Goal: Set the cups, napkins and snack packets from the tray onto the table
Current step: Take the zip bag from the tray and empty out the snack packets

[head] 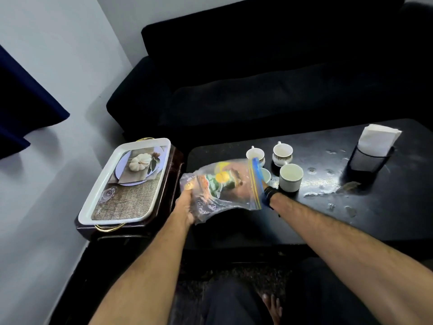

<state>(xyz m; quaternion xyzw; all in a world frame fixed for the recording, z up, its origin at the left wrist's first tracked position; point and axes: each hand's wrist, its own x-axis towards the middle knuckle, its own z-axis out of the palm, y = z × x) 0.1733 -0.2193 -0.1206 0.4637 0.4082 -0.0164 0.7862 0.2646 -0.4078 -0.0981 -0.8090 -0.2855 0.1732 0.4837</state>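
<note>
A clear zip bag [222, 186] full of colourful snack packets hangs above the left end of the black table [304, 219]. My left hand [185, 207] grips its lower left corner. My right hand [243, 193] is inside or behind the bag, seen blurred through the plastic; its grip cannot be told. Several white cups [290, 177] stand together on the table just beyond the bag. White napkins [379, 139] stick up from a black mesh holder [367, 160] at the far right. The white tray [126, 181], printed with a pumpkin picture, sits bare on a dark side table.
A black sofa [269, 85] runs behind the table. The dark wooden side table [168, 184] under the tray stands left of the black table. Wet marks [328, 184] shine on the table top near the cups. My legs and a bare foot [271, 306] are below.
</note>
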